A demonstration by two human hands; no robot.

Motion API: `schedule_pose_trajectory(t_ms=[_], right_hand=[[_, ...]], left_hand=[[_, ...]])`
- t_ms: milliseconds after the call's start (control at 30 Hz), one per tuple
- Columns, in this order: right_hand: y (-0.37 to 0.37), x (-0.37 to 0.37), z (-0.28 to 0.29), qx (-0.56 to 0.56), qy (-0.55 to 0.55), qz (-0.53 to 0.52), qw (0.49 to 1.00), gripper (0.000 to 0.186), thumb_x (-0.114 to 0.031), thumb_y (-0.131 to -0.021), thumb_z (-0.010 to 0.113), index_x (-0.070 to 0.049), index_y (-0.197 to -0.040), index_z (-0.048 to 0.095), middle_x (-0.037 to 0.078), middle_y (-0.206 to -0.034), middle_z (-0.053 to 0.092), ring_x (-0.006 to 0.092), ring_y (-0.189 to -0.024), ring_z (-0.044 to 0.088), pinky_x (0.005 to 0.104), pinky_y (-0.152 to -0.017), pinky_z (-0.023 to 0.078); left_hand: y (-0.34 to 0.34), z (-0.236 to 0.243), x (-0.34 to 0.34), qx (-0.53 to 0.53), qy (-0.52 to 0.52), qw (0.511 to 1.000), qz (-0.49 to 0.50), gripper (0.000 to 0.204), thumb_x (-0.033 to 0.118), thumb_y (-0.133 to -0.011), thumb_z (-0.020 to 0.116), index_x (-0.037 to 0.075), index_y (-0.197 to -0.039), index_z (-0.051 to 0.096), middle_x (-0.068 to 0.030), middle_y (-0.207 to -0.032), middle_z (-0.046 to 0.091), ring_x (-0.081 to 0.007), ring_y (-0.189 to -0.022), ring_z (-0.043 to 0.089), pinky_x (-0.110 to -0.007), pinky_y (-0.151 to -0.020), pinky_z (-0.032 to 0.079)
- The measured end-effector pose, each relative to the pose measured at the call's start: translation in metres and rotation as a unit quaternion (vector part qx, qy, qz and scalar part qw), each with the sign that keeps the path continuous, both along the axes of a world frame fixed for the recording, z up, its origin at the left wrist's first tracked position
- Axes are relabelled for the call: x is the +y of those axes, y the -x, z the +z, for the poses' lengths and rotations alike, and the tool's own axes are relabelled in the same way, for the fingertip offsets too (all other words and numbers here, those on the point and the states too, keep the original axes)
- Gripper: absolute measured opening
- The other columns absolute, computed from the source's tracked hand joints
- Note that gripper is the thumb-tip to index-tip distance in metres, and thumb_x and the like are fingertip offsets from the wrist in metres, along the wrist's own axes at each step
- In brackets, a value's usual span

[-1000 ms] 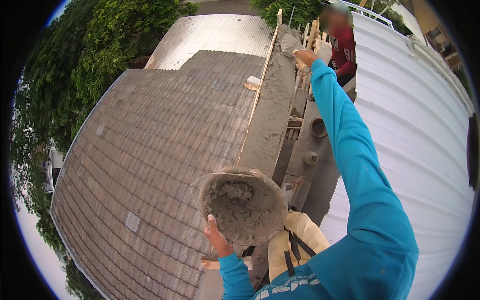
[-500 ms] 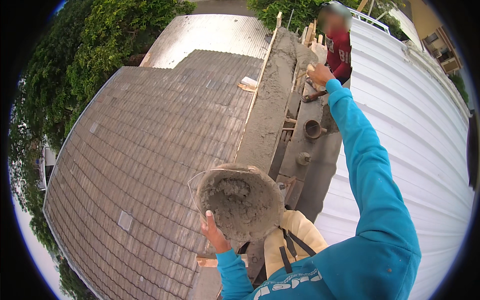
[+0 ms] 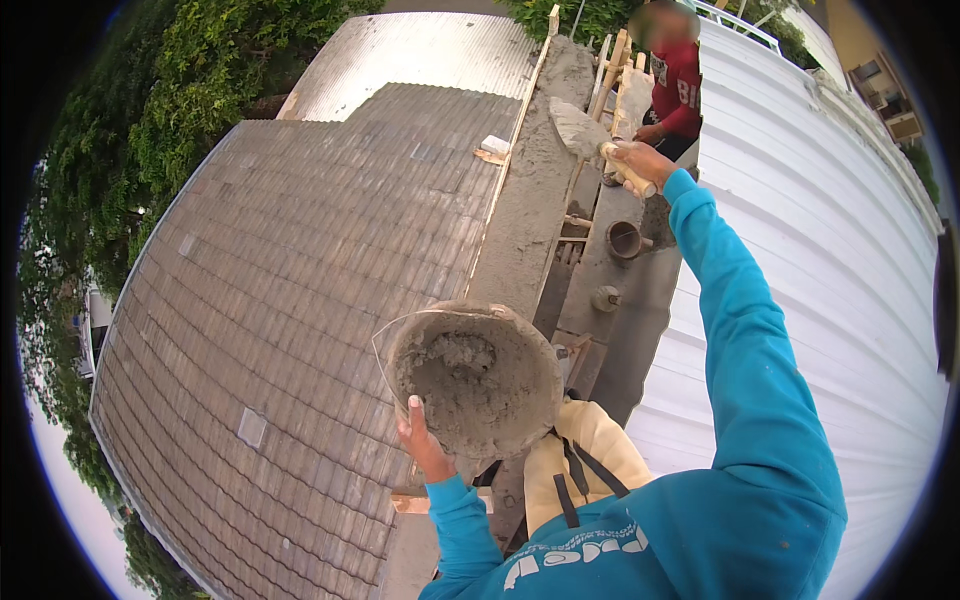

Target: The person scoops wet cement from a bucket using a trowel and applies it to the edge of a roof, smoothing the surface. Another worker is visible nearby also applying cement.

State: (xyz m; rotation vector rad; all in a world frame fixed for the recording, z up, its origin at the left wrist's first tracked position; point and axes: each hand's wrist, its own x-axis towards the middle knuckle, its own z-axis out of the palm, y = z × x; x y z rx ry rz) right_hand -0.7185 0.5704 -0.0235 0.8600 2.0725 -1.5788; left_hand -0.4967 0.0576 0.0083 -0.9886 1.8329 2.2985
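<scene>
Gripping the near rim of a mortar-caked bucket (image 3: pixel 478 380), the left hand (image 3: pixel 422 445) has its thumb hooked over the edge and its fingers hidden under the wall, a clenched grip that holds the bucket up in front of the chest. Wet grey mortar (image 3: pixel 455 372) lies inside, heaped toward the far left wall, and a thin wire handle (image 3: pixel 385 345) hangs loose along the left side. The right hand (image 3: pixel 640 162), at the end of an outstretched arm in a blue sleeve (image 3: pixel 740 340), is closed round the pale wooden handle of a trowel (image 3: pixel 585 135), whose grey blade points left and away, over the top of the mortar-covered wall strip (image 3: pixel 525 215). Bucket and trowel are well apart, the bucket low and close to the body, the trowel far out ahead. A brown tiled roof (image 3: pixel 280 300) slopes away on the left, and white corrugated sheeting (image 3: pixel 830 230) runs along the right. Between them, in the narrow gutter, stand a small round pot (image 3: pixel 624 240) and some timber pieces (image 3: pixel 575 225). Another person in a red shirt (image 3: pixel 678 88) stands beyond the trowel. Green trees (image 3: pixel 190 80) edge the roof.
</scene>
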Motion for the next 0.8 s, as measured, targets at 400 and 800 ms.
schedule_pose_trajectory(t_ms=[400, 800], right_hand=[[-0.159, -0.11, 0.238, 0.137, -0.149, 0.433, 0.879, 0.056, -0.018, -0.085, 0.069, -0.005, -0.137, 0.054, 0.012, -0.081, 0.064, 0.0266, -0.068, 0.066, 0.0354, -0.064, 0.054], [-0.166, -0.277, 0.173, 0.185, -0.442, 0.687, 0.547, 0.047, -0.004, -0.08, 0.064, 0.01, -0.124, 0.054, 0.018, -0.084, 0.066, 0.0319, -0.078, 0.069, 0.039, -0.061, 0.055]], left_hand=[[0.001, -0.015, -0.009, 0.0, 0.034, 0.999, 0.013, 0.059, 0.026, -0.089, 0.073, -0.008, -0.133, 0.054, -0.0108, -0.122, 0.062, -0.0199, -0.108, 0.057, -0.031, -0.099, 0.041], [0.011, 0.027, 0.006, 0.111, 0.164, 0.976, -0.085, 0.046, 0.022, -0.093, 0.07, -0.006, -0.129, 0.061, -0.0119, -0.113, 0.069, -0.0188, -0.102, 0.061, -0.035, -0.092, 0.048]])
